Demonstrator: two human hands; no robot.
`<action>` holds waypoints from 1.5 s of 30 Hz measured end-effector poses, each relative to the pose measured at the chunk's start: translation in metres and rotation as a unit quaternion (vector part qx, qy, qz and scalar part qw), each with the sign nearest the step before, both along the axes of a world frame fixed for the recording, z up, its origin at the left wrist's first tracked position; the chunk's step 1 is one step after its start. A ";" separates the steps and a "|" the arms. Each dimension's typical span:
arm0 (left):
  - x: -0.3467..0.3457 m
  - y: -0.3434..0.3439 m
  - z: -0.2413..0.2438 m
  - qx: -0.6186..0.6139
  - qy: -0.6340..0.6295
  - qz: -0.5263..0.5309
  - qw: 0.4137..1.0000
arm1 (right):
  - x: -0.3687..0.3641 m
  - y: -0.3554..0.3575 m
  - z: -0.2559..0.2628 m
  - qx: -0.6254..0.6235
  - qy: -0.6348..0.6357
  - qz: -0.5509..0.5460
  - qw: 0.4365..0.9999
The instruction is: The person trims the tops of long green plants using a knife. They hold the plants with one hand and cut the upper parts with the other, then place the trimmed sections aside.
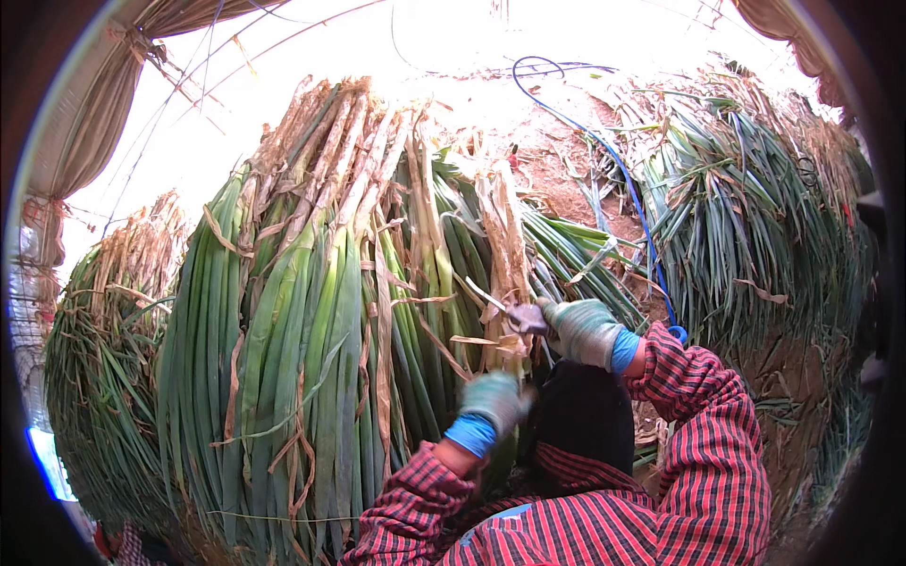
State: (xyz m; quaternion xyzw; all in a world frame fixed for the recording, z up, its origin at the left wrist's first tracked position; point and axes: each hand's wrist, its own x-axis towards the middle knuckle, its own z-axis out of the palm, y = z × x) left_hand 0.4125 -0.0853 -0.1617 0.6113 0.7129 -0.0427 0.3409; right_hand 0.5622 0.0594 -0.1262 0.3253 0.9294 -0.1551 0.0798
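Long green onions [304,283] with brown, dry stem ends lie in a large heap before me, leaves hanging towards me. My right hand [582,331], in a green and white knit glove, is closed on a dark tool [527,318], whose kind I cannot tell; it lies against a dry-skinned onion stalk [504,247]. Nearer to me, my left hand [495,402], gloved the same way and blurred, is at the lower part of that stalk; its fingers and what they may hold are unclear.
A blue hose [626,173] runs over the reddish soil [559,166] to the right of the heap. Another onion pile [743,212] stands at the right, and one more [117,339] at the far left. A bit of another person's checked clothing [134,545] shows at the lower left edge.
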 end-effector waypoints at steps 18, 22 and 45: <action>-0.078 0.053 -0.071 0.142 -0.056 0.412 0.898 | 0.012 -0.011 0.000 -0.001 0.023 0.051 0.998; -0.099 0.044 -0.106 0.219 -0.130 0.423 0.870 | 0.009 -0.022 0.004 -0.011 0.012 0.076 0.997; -0.097 0.020 -0.093 0.177 -0.237 0.431 0.853 | -0.094 0.081 -0.023 0.028 0.024 -0.071 0.997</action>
